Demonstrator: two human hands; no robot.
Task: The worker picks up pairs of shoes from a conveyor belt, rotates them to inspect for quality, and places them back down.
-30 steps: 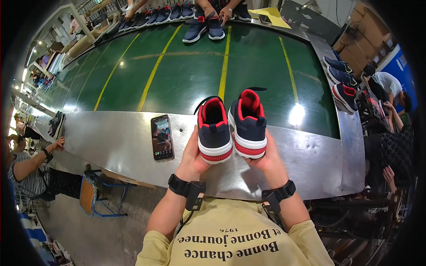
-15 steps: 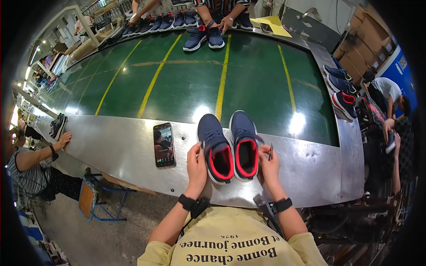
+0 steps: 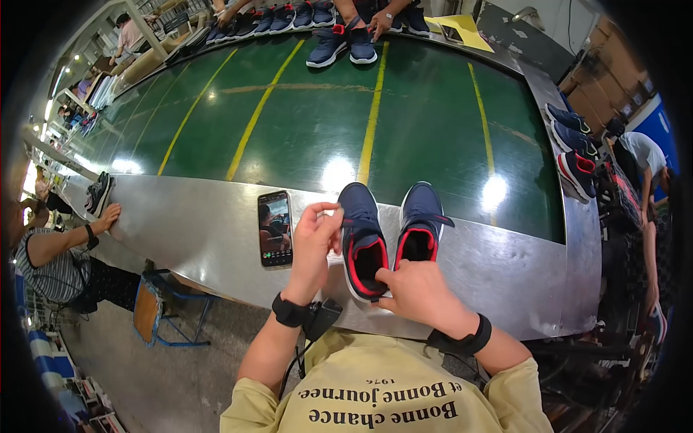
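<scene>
Two navy sneakers with red linings and white soles stand side by side on the metal table edge, toes pointing away: a left sneaker [image 3: 361, 227] and a right sneaker [image 3: 421, 209]. Beside the left sneaker's strap, my left hand [image 3: 314, 242] is closed in a pinch; whatever lies between its fingertips is too small or hidden to name. My right hand [image 3: 420, 290] grips the left sneaker's heel, its digits at the collar and behind it. That hand also covers the right sneaker's heel. The right sneaker's strap sticks out to the right.
A phone [image 3: 275, 229] lies left of the sneakers. Beyond the metal edge [image 3: 195, 216] runs a green belt [image 3: 303, 123] with yellow lines. Across it, a co-worker's hands [image 3: 380, 22] hold navy sneakers [image 3: 345, 45]. More shoes [image 3: 575, 169] stand at right; a blue-framed stool [image 3: 148, 310] stands at left.
My right hand has swung left from beside the right sneaker to the left sneaker's heel; the small dark tool it held no longer shows. My left hand has risen toward the strap.
</scene>
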